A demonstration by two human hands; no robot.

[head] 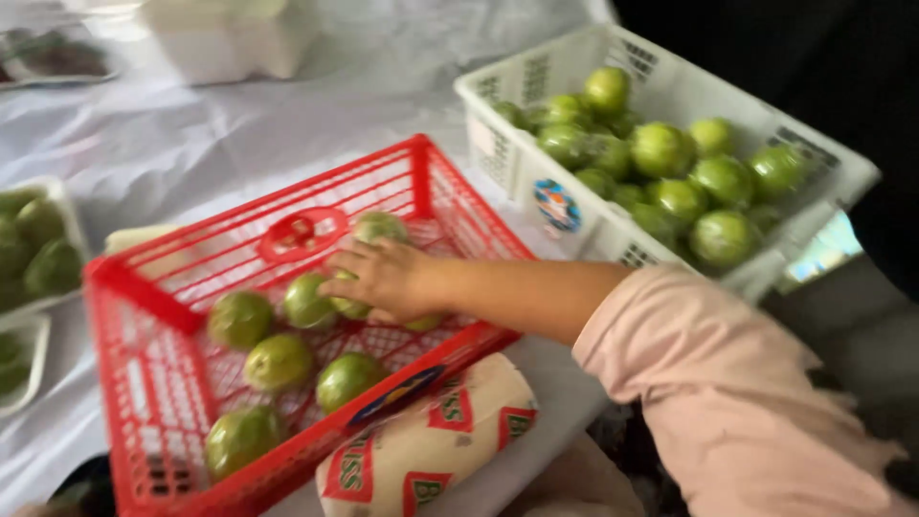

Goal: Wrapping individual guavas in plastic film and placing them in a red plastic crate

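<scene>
My right hand (388,280) reaches from the lower right, in a pink sleeve (728,393), into a red plastic basket (124,287). Its fingers curl over a green round fruit (349,308) lying among several loose green fruits (278,362) on the basket floor. Another green fruit (380,226) sits just beyond the fingertips. The view is blurred, so the exact grip is hard to read. My left hand is out of view.
A white plastic basket (522,163) full of green fruits (661,148) stands at the right. A cream bag with red print (431,445) lies against the red basket's front. White trays of green fruit (38,249) sit at the left, and a white box (230,38) at the back.
</scene>
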